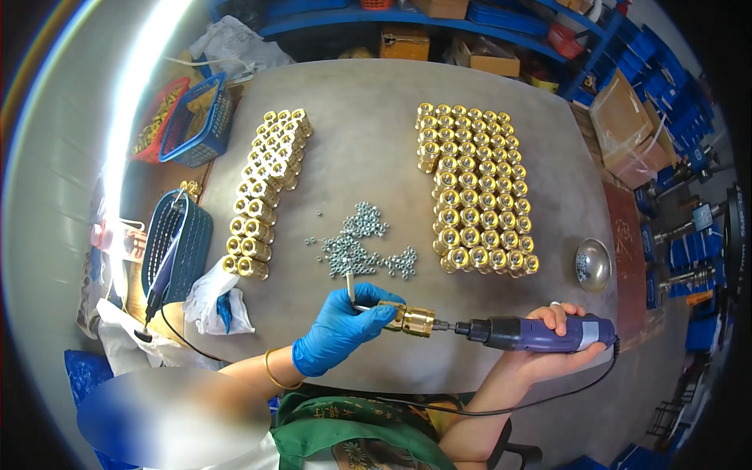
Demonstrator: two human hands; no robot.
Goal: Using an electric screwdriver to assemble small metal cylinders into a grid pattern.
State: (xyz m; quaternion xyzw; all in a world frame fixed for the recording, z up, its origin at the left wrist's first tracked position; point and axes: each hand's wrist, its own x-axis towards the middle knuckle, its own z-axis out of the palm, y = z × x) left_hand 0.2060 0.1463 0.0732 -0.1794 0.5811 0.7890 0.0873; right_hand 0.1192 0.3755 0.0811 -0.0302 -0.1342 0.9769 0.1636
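Note:
My left hand (333, 330), in a blue glove, grips a brass fitting (415, 321) lying sideways above the table. A thin pale stick (350, 288) rises between the same gloved fingers; its lower end is hidden. My bare right hand (542, 365) is wrapped round a purple and black electric screwdriver (521, 333), held level. The screwdriver's bit meets the right end of the brass fitting. Beyond my left hand lies a loose heap of small silvery nuts (352, 252). Upright brass fittings stand in a narrow block (266, 188) on the left and a wider block (478, 192) on the right.
A metal bowl (593, 265) sits near the right table edge. Left of the table are a teal basket (205, 235) holding another tool, a blue basket (196, 145) and a red one (149, 133). The screwdriver's black cord (540, 403) loops below my right arm. Cardboard boxes (627, 125) stand at right.

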